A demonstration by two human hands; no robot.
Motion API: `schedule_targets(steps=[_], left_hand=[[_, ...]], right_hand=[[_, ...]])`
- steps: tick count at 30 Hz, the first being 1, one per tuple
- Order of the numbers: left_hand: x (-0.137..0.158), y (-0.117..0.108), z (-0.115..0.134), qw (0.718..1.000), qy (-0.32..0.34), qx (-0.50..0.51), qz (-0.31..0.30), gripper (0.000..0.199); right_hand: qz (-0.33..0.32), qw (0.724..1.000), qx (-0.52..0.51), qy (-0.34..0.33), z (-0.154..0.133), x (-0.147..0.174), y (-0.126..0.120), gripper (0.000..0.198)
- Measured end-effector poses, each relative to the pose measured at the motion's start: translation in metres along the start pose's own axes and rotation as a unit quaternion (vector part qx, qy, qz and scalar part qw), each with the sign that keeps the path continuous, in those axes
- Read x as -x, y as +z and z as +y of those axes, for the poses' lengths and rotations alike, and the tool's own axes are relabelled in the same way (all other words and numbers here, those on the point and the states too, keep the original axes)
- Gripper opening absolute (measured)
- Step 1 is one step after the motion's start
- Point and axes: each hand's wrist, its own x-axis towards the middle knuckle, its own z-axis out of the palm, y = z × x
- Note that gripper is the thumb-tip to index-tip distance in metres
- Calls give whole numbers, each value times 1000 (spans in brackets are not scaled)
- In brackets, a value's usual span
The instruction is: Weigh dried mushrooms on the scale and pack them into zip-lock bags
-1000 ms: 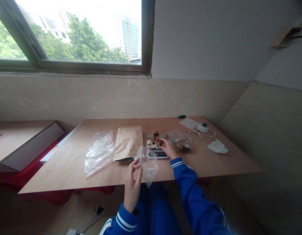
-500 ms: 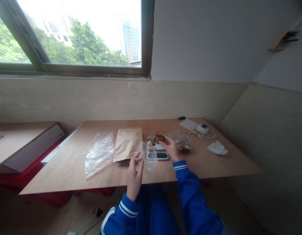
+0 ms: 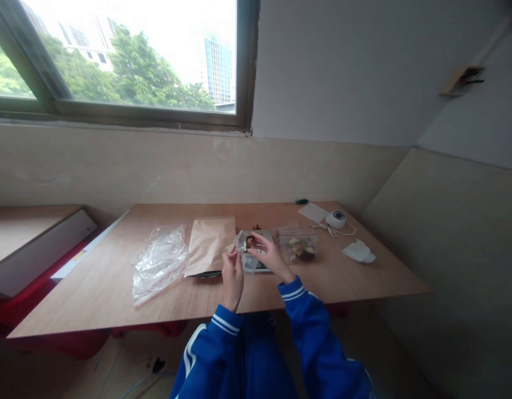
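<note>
My left hand [image 3: 232, 280] is closed on the edge of a small clear zip bag [image 3: 249, 265], held above the scale. At the bag's mouth, my right hand [image 3: 273, 259] pinches a brown piece that looks like a dried mushroom [image 3: 250, 241]. The bag and my hands partly hide the kitchen scale [image 3: 265, 238], and another brown piece [image 3: 256, 227] shows at its far edge. Just right of the scale rests a clear zip bag of brown and pale dried pieces [image 3: 301, 249].
Left of my hands lie a brown paper pouch [image 3: 210, 244] and a heap of clear plastic bags [image 3: 161, 255]. A white dome camera [image 3: 336, 219] with its cable, a white sheet [image 3: 313, 213], crumpled tissue [image 3: 359, 251] and a green-handled tool [image 3: 301, 202] lie toward the right.
My right hand has lifted a brown piece off the scale and brought it left to the bag. My left hand has raised the bag toward it. The view has shifted slightly right.
</note>
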Motion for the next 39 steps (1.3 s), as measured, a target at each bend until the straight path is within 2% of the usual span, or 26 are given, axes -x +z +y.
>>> schedule_targets(steps=[2, 4, 7, 9, 11, 13, 16, 18, 21, 23, 25, 28, 29, 31, 33, 35, 38, 39], left_hand=[[2, -2, 1, 1000, -2, 12, 0, 14], [4, -4, 2, 1000, -7, 24, -4, 16], [7, -8, 3, 999, -8, 37, 7, 19], [7, -14, 3, 999, -12, 24, 31, 22], [7, -22, 3, 998, -19, 14, 54, 24], [6, -31, 4, 997, -28, 13, 74, 27], [7, -42, 9, 994, -48, 6, 93, 31], [7, -47, 13, 993, -55, -8, 106, 32], [9, -47, 18, 993, -45, -12, 111, 29], [11, -45, 19, 994, -43, -10, 100, 28], [11, -42, 20, 995, -47, -13, 88, 27], [10, -37, 18, 996, -51, -19, 69, 26], [9, -35, 16, 997, -50, -17, 61, 25], [6, -31, 13, 998, -48, -2, 46, 24], [3, -27, 11, 998, -46, 17, 36, 24], [1, -25, 9, 998, -51, 26, 34, 24], [1, -27, 10, 998, -52, 20, 43, 24], [1, -30, 11, 997, -53, 17, 47, 23]], right_hand=[[1, 1000, 12, 2, -6, 3, -1, 58], [-12, 999, 42, -7, -15, 5, -1, 48], [-71, 988, 127, -59, -27, 5, -1, 24], [-74, 982, 145, -94, -28, 0, -6, 20], [-24, 984, 136, -109, -18, -12, -15, 27], [19, 982, 163, -95, 0, -28, -27, 32], [-25, 961, 273, -44, 30, -54, -40, 43], [-48, 952, 302, -22, 46, -64, -45, 42], [-36, 955, 293, -20, 57, -67, -46, 28], [-15, 960, 278, -27, 55, -63, -44, 24], [14, 964, 261, -36, 42, -57, -39, 26], [43, 976, 201, -65, 7, -45, -27, 33], [33, 984, 156, -80, -7, -42, -22, 34], [-37, 991, 87, -93, -31, -37, -13, 39], [-86, 989, 67, -96, -42, -39, -9, 42], [-61, 989, 90, -102, -35, -47, -12, 39], [21, 978, 184, -96, 0, -67, -22, 36], [17, 970, 230, -77, 14, -74, -25, 38]])
